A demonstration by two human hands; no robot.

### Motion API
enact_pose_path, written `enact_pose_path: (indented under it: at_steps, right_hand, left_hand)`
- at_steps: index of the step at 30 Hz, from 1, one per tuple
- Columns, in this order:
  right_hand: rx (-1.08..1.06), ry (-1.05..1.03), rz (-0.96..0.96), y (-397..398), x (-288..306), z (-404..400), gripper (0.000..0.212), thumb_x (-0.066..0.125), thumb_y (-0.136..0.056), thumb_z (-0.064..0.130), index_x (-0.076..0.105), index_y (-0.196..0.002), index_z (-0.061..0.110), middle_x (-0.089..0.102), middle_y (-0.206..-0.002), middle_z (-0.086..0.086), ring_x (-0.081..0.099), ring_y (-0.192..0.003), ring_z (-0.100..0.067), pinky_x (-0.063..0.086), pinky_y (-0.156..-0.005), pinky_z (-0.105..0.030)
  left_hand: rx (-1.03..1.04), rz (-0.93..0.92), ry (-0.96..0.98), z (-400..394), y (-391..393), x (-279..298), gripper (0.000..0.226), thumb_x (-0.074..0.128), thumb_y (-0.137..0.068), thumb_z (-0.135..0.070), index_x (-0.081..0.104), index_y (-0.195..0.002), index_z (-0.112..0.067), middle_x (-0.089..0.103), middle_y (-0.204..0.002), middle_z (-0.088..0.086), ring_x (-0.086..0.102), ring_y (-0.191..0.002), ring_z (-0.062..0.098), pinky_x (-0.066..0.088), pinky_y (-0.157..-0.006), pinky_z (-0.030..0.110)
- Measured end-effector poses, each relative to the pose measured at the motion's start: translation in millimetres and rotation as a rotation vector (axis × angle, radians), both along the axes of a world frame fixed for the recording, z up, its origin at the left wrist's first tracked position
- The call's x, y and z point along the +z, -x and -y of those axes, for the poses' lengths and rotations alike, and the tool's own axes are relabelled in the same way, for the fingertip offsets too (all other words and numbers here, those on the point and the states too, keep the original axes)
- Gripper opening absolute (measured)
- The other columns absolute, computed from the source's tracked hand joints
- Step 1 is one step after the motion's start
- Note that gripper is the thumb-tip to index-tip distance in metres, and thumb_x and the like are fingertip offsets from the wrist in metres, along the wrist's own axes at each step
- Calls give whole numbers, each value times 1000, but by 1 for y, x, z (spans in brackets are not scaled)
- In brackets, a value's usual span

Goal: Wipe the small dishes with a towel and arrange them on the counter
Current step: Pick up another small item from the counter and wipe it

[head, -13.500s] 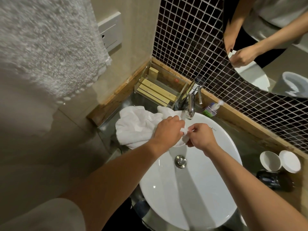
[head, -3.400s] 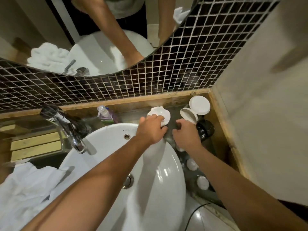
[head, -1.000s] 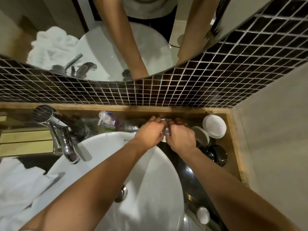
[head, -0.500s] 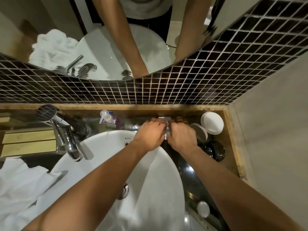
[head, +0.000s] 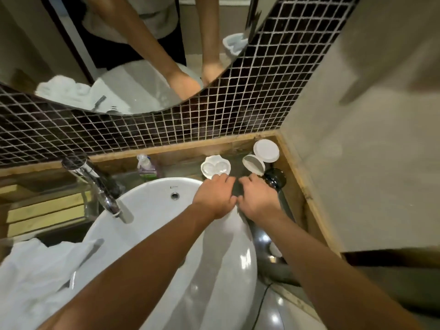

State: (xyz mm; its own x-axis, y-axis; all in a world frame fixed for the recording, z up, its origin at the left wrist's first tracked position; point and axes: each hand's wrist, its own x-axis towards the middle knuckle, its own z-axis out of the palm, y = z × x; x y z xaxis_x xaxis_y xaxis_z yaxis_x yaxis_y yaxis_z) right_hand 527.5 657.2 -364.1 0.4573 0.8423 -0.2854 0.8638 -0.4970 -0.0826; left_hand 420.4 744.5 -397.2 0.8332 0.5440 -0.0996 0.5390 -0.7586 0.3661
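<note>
A small white heart-shaped dish [head: 215, 167] sits flat on the dark counter behind the basin. My left hand [head: 214, 197] hovers just in front of it, fingertips at its near rim and nothing in its grasp. My right hand [head: 257, 198] is beside the left, fingers loosely spread over the bare counter, holding nothing. To the right a round white dish [head: 266, 150] lies in the corner. Another white dish [head: 253, 164] leans tilted against a dark glossy bowl [head: 275, 177]. The white towel [head: 35, 277] lies crumpled at the lower left, away from both hands.
A white oval basin [head: 166, 234] fills the middle, with a chrome faucet [head: 95, 184] at its left. A small pump bottle [head: 146, 165] stands at the wooden back ledge. A wooden slatted rack [head: 45, 213] lies far left. The tiled wall and mirror rise behind.
Both hands, which were closed together around the heart-shaped dish, have let it go and drawn back toward me. The dish now rests uncovered on the counter.
</note>
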Motion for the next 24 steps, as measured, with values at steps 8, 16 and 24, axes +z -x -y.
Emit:
enact_pose_path:
  at_steps: [8, 16, 24]
  right_hand:
    - [-194, 14, -31, 11, -12, 99, 47, 59, -93, 28, 51, -138, 19, 55, -131, -7, 58, -119, -29, 51, -87, -42]
    - [-299, 110, -55, 11, -44, 162, 43, 60, -92, 22, 51, -133, 17, 52, -132, -10, 58, -117, -31, 52, -84, -42]
    - [-273, 89, -19, 11, -80, 170, 56, 65, -90, 13, 48, -143, 21, 49, -133, -10, 50, -120, -30, 52, -85, -41]
  left_hand:
    - [-179, -48, -123, 64, -1, 1, 45, 47, -90, -42, 51, -126, -15, 56, -119, 9, 53, -104, 26, 46, -82, 40]
    - [-229, -118, -111, 101, 4, -21, 41, 45, -91, -44, 49, -122, -18, 52, -118, 7, 51, -104, 25, 45, -80, 39]
    - [-243, -149, -168, 96, 2, -30, 41, 42, -91, -43, 50, -120, -17, 49, -121, 8, 47, -106, 27, 47, -81, 42]
